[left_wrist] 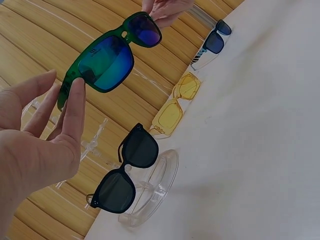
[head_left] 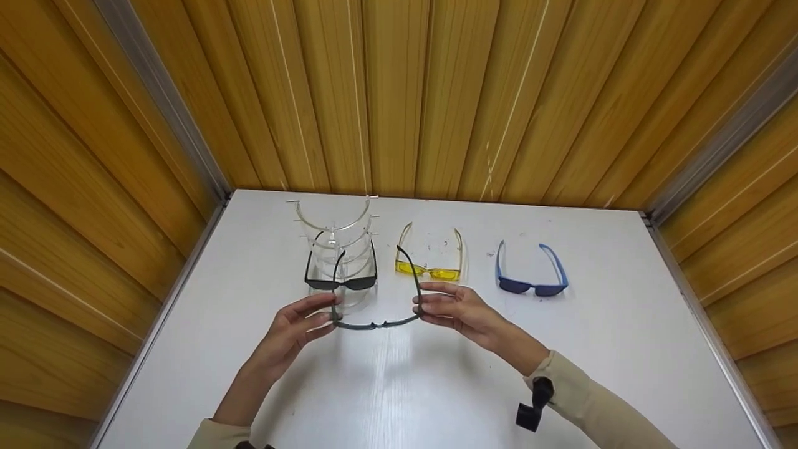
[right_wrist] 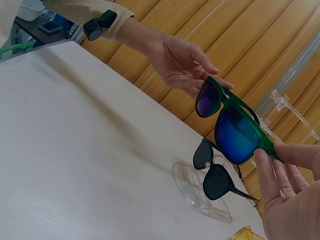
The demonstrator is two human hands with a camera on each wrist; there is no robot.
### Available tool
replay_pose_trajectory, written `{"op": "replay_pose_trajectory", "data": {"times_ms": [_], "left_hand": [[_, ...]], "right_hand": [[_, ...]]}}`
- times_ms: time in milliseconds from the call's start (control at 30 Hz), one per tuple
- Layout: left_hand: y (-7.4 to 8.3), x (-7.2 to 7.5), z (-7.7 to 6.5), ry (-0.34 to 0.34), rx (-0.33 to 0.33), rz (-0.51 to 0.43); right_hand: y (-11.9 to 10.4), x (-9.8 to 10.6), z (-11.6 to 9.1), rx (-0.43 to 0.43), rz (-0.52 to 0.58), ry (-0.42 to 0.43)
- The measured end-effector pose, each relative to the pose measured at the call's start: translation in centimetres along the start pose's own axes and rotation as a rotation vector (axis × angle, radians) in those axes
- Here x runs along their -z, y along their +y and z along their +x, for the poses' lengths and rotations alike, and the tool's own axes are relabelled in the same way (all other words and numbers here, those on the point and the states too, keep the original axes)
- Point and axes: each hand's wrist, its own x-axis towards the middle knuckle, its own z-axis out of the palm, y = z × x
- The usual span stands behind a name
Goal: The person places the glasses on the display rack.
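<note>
My two hands hold a pair of green-framed sunglasses [left_wrist: 107,62] with mirrored blue lenses above the table, temples unfolded and pointing away from me. The left hand [head_left: 293,333] pinches the frame at its left hinge. At the opposite hinge, the right hand [head_left: 464,315] grips it between thumb and fingers. Just beyond is a clear tiered display stand [head_left: 331,236], its rounded base [left_wrist: 170,172] on the table. Black sunglasses [head_left: 360,284] sit low on this stand, behind the green pair in the head view.
To the right of the stand, yellow-lensed glasses [head_left: 444,274] lie on the white table [head_left: 623,349] with temples open. Farther right are blue-framed sunglasses [head_left: 548,290] with dark lenses. Wood-look panels [head_left: 393,93] wall in the table's back and sides.
</note>
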Motion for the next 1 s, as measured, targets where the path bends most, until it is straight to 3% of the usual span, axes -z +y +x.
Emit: {"op": "replay_pose_trajectory", "data": {"times_ms": [200, 367, 667, 1000], "left_hand": [[-0.7, 0.0, 0.2, -0.021, 0.028, -0.002], [-1.3, 0.0, 0.3, 0.003, 0.057, -0.011], [-1.3, 0.6, -0.1, 0.072, 0.084, -0.009], [-1.3, 1.2, -0.6, 0.198, 0.053, 0.020]], "right_hand": [[0.5, 0.6, -0.1, -0.009, -0.002, 0.013], [1.0, 0.8, 0.0, -0.019, 0.000, 0.011], [1.3, 0.1, 0.9, -0.025, 0.001, 0.005], [2.0, -1.0, 2.5, -0.032, 0.034, -0.009]]}}
